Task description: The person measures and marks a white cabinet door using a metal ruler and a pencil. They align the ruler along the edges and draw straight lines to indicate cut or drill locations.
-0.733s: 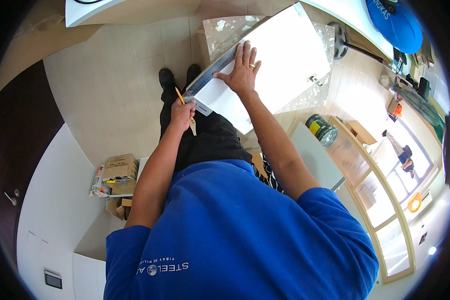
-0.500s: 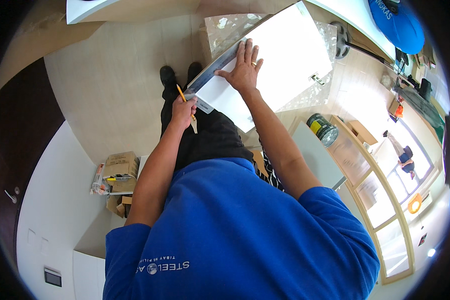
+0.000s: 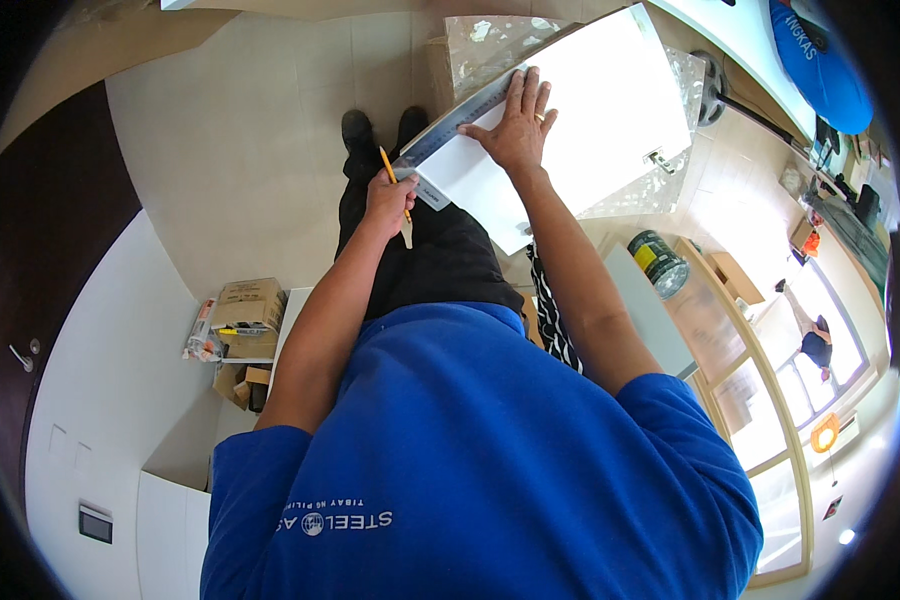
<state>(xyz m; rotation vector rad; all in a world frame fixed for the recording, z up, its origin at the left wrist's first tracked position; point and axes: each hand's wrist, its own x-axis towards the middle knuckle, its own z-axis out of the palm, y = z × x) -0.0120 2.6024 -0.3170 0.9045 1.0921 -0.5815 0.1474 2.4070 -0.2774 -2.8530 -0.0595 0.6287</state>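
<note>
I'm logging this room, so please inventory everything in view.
Panel: 1, white, upper centre
Ruler: 1, grey, along panel's edge
Pencil: 1, yellow, beside ruler
Can: 1, dark with yellow, right
Boxes: several, brown, left and right
Door: 1, dark brown, far left
Wall screen: 1, dark, lower left
Round item: 1, blue, upper right
Other person: 1, dark top, far right
Shirt: 1, blue, lower centre
Left hand: 1, bare, holding pencil
Right hand: 1, ringed, on ruler and panel

I see a white board (image 3: pixel 610 110), bluish-grey ruler (image 3: pixel 460 126), yellow pencil (image 3: pixel 387 164), blue shirt (image 3: pixel 500 420) with white lettering (image 3: pixel 350 522), black trousers (image 3: pixel 442 262) and black-and-white patterned cloth (image 3: pixel 554 315).
</note>
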